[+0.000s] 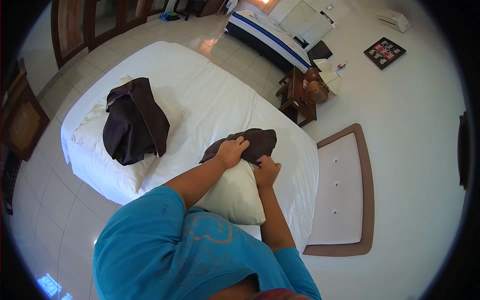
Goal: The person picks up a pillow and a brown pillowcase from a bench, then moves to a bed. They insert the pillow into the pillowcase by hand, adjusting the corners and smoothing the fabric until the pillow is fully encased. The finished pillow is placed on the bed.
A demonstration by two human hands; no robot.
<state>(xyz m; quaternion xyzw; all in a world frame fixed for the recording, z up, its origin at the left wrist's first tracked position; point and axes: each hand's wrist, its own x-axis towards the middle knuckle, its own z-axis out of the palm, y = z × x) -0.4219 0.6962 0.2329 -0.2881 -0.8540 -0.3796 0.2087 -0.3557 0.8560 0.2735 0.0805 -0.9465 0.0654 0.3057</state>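
Both my hands are on a dark brown pillowcase (258, 144) that is bunched over the far end of a white pillow (236, 195). My left hand (232, 152) grips the cloth on its left side, fingers curled. At the right edge of the pillow, my right hand (267, 171) pinches the hem of the case. The near part of the pillow is bare and rests close against my body. Farther left, a second dark brown pillowcase (137, 123) lies loosely on top of other white pillows (92, 127).
Under the pillows is a bed with a white sheet (202, 90). A padded headboard (339, 187) stands to the right against the wall. Beyond the bed are a wooden bedside table (296, 93) with lamps and another mattress (270, 35). Tiled floor (56, 195) runs along the left.
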